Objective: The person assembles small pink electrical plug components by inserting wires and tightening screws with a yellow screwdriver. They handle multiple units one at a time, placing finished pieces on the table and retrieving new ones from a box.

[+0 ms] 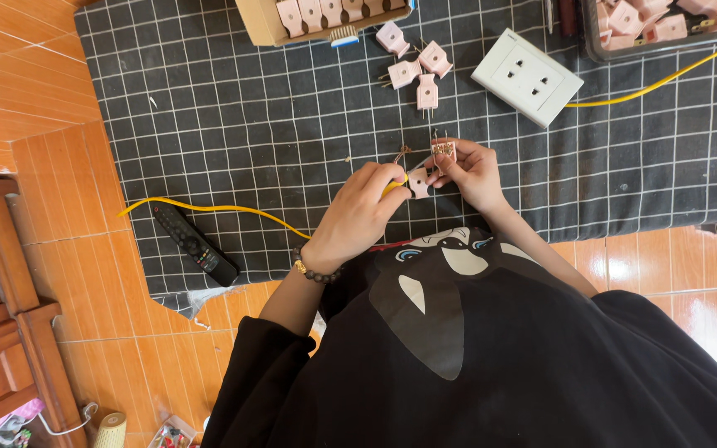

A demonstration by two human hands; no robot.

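Over checked cloth (292,124), left hand (358,211) pinched yellow wire (209,208); right hand (470,170), at three o'clock, gripped pink plug (441,153), wrists bent inward.

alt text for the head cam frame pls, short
Seen from above, a person's left hand and right hand hold a small pink plug part with a yellow wire over a dark grid-patterned mat. More pink plugs, a white wall socket and a black remote lie on the mat.
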